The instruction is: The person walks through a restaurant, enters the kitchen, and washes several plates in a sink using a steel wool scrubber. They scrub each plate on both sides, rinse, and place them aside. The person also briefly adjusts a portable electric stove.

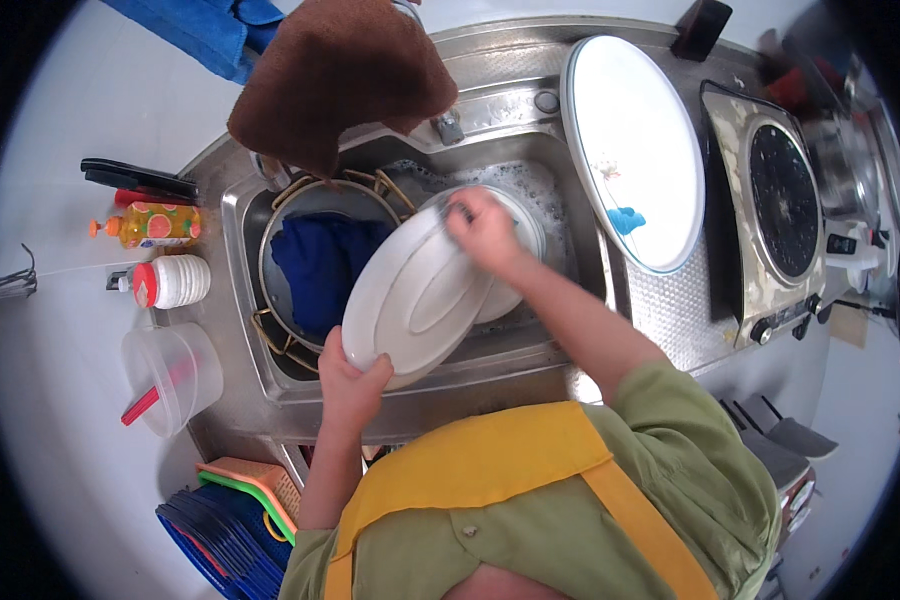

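My left hand (354, 379) grips the near-left rim of a white oval plate (420, 289), thumb on top. The plate is tilted over the sink, with its ringed underside facing up. My right hand (486, 229), slightly blurred, is closed over a small dark scourer (461, 210) at the plate's far edge; the fingers hide most of it. Beneath and behind, more white dishes (529, 225) rest in the right part of the steel sink (562, 334), amid suds. A round pot (266, 270) with looped handles stands at the sink's left, holding a dark blue cloth (322, 262).
A large white oval platter (641, 135) leans on the sink's right rim, beside an induction cooker (780, 202). A brown towel (337, 75) hangs over the tap area. A soap bottle (161, 225), a white jar (180, 281) and a clear plastic tub (195, 375) stand left.
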### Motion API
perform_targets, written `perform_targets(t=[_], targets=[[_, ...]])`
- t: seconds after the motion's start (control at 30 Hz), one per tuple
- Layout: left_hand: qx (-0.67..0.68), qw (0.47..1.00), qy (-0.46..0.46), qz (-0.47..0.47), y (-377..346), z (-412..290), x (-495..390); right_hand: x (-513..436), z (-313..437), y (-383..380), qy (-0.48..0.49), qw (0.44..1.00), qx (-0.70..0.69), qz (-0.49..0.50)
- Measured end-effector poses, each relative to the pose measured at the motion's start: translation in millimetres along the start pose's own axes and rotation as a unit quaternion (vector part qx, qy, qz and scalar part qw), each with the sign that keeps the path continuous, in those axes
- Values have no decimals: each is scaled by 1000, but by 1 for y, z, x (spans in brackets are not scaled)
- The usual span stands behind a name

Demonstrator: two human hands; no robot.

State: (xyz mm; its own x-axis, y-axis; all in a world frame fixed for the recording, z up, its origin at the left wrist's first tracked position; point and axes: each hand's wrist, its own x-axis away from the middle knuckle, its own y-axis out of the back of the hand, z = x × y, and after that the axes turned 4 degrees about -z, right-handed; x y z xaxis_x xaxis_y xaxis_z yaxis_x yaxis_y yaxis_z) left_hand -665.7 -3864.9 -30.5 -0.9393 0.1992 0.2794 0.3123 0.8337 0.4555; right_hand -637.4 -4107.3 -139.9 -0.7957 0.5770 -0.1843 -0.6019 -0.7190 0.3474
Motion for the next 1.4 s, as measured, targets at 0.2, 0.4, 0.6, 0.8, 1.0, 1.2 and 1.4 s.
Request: perform_targets(t=[0.2, 0.4, 0.6, 0.8, 1.0, 1.2, 1.4], targets=[[10, 999, 17, 37, 0, 0, -1, 39, 56, -8, 178, 957, -68, 217], [-26, 998, 0, 63, 5, -2, 1, 14, 5, 1, 93, 990, -85, 61], [-72, 995, -28, 61, 5, -2, 3, -11, -15, 13, 19, 997, -51, 51], [-53, 995, 39, 79, 8, 5, 5, 27, 46, -11, 328, 919, 8, 218], [17, 998, 5, 57, 12, 29, 11, -6, -122, -4, -290, 956, -40, 21], [87, 995, 46, 35, 16, 39, 6, 47, -127, -4, -223, 967, 119, -15], [54, 995, 57, 56, 23, 49, -3, 35, -67, -15, -43, 995, 71, 48]])
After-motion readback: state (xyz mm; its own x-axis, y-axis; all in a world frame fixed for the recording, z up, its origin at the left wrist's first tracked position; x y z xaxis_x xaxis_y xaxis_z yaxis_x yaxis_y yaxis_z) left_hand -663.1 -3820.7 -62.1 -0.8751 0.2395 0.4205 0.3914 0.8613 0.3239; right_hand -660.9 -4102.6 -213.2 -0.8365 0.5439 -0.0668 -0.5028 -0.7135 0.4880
